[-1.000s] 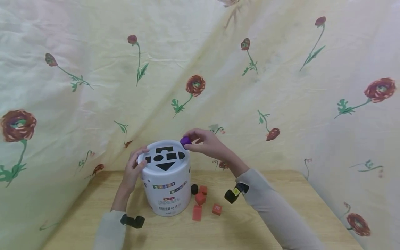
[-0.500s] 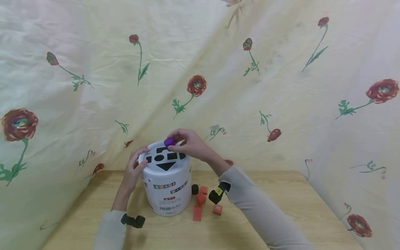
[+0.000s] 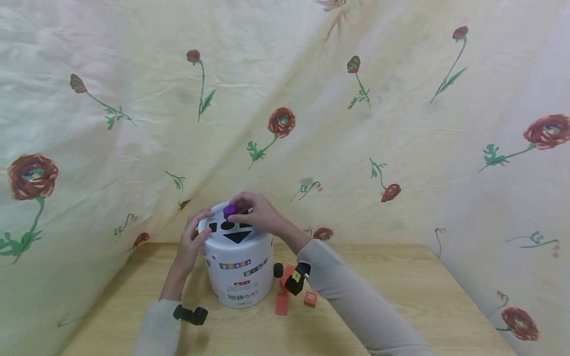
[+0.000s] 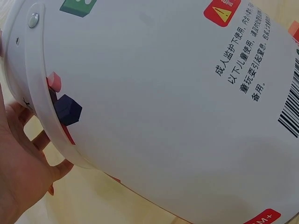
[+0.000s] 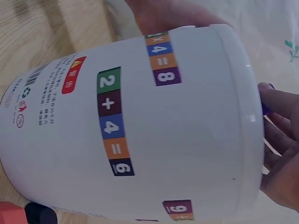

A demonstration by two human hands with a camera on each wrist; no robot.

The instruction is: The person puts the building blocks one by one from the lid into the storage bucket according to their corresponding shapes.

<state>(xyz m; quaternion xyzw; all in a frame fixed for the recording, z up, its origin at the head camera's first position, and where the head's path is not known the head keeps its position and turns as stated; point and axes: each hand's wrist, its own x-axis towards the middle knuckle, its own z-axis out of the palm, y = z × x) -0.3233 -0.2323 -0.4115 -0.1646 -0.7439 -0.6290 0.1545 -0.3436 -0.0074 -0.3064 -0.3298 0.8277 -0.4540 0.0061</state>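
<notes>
The right hand [image 3: 258,215] is closed to a narrow pinch, thumb and fingertips on either side of a small purple block with a rounded outline [image 3: 229,211], which sits at the very tips, clear of the palm. It is over the white lid [image 3: 217,213] of a white cylindrical bucket [image 3: 238,272], just behind the dark round hole [image 3: 228,225]; whether it touches the lid I cannot tell. The left hand [image 3: 190,240], thumb and fingers spread apart, rests on the lid's rim.
</notes>
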